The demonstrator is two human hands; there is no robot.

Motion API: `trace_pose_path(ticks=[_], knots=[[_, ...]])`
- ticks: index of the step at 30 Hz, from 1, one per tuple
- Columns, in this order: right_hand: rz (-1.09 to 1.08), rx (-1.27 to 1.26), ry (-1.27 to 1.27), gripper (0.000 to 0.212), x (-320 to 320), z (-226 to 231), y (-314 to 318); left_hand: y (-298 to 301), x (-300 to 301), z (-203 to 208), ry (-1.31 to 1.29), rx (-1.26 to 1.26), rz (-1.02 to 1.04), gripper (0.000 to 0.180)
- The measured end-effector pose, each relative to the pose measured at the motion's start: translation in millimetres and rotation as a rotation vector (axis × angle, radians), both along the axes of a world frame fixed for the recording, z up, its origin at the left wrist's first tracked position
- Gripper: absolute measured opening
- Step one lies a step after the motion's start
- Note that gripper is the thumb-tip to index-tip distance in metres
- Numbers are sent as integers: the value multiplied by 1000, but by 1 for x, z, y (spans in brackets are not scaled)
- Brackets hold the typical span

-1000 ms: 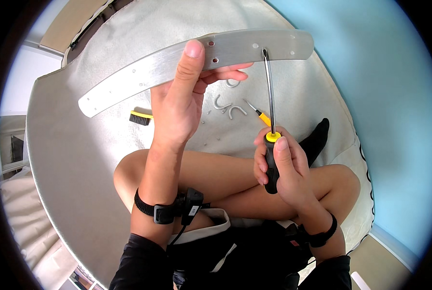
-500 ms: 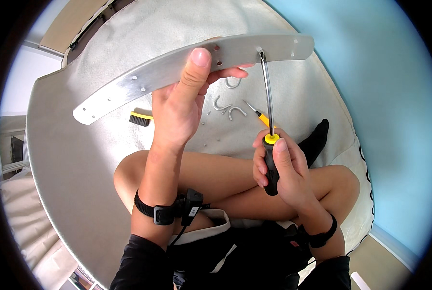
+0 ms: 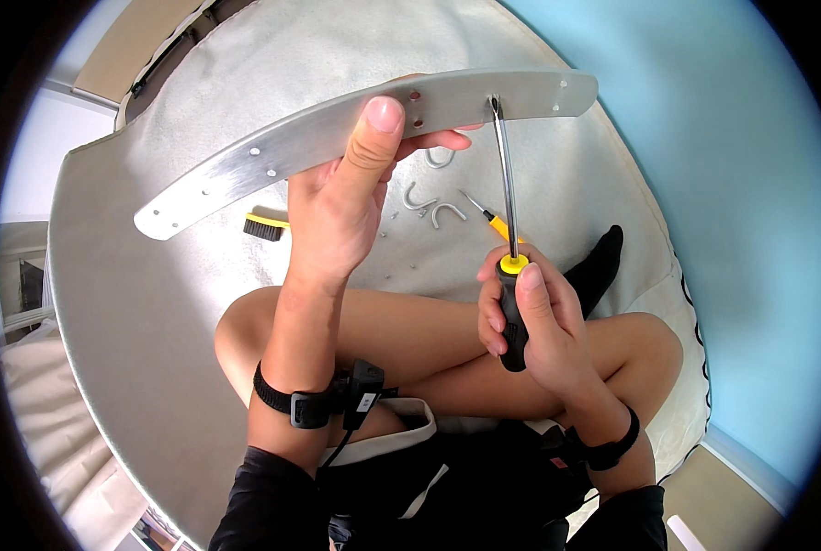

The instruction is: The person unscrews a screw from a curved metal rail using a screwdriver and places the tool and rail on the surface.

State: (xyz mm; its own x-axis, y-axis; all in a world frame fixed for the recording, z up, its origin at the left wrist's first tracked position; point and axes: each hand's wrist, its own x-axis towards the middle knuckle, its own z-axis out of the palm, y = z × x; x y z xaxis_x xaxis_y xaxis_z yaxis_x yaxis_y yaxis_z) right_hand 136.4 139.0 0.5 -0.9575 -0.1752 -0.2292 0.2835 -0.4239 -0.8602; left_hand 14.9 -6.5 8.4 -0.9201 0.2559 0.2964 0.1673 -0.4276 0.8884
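My left hand grips a long flat metal bar with several holes, thumb on the face toward me and fingers behind it. The bar is raised above the bedding and slants up to the right. My right hand is closed around the black and yellow handle of a screwdriver. The screwdriver's tip touches the bar at a hole right of its middle. What sits in that hole, and behind the bar, is hidden.
Beneath the bar, on the pale cover, lie curved metal hooks, several tiny screws, a yellow-handled brush and a smaller yellow screwdriver. My crossed legs are close below. A blue wall stands at the right.
The bar has dipped very slightly, its left end shifting a little left and down. The screwdriver's tip stays at the same hole, and both hands keep their hold.
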Motion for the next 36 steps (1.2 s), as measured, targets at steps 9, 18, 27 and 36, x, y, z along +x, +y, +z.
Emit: trace_pose_path(ticks=[9, 18, 27, 36], knots=[[57, -114, -44, 36, 1, 3, 3, -3, -3, -2, 82, -39, 11, 38], [224, -742, -243, 44, 0, 6, 16, -6, -4, -4, 140, -112, 53, 37], [121, -226, -83, 41, -1, 1, 11, -18, -14, 1, 310, -253, -55, 41], [-107, 100, -36, 24, -3, -7, 6, -16, -15, 2, 407, -182, -112, 22]])
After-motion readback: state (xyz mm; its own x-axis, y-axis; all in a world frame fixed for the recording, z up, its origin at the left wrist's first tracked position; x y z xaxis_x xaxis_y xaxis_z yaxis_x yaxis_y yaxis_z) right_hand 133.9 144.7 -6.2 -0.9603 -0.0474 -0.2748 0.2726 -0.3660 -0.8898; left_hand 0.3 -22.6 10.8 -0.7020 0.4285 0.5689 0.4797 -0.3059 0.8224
